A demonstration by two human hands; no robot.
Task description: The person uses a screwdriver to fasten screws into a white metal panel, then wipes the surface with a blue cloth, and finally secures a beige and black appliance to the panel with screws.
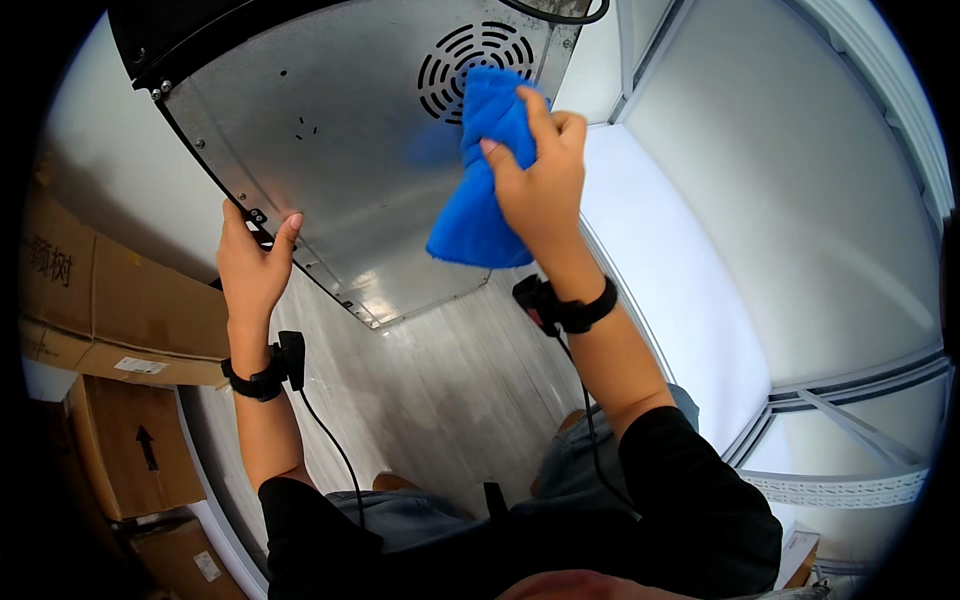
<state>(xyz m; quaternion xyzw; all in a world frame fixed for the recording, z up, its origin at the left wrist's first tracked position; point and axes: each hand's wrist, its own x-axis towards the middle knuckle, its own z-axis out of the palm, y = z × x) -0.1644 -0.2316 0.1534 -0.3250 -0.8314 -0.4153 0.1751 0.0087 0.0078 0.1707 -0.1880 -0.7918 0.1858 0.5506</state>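
Note:
A grey sheet-metal back panel of an appliance [330, 150] is tilted up in front of me, with a round vent grille [460, 60] near its top. My right hand [545, 175] grips a blue cloth [480, 190] and presses it against the panel just beside the grille. My left hand [252, 265] holds the panel's lower left edge, thumb on the metal face. Both wrists carry black bands with cables.
Brown cardboard boxes [110, 300] are stacked at the left. A white tabletop [450, 380] lies under the appliance. A white wall and window frame [780, 200] fill the right side. A black cable [560, 15] loops at the top.

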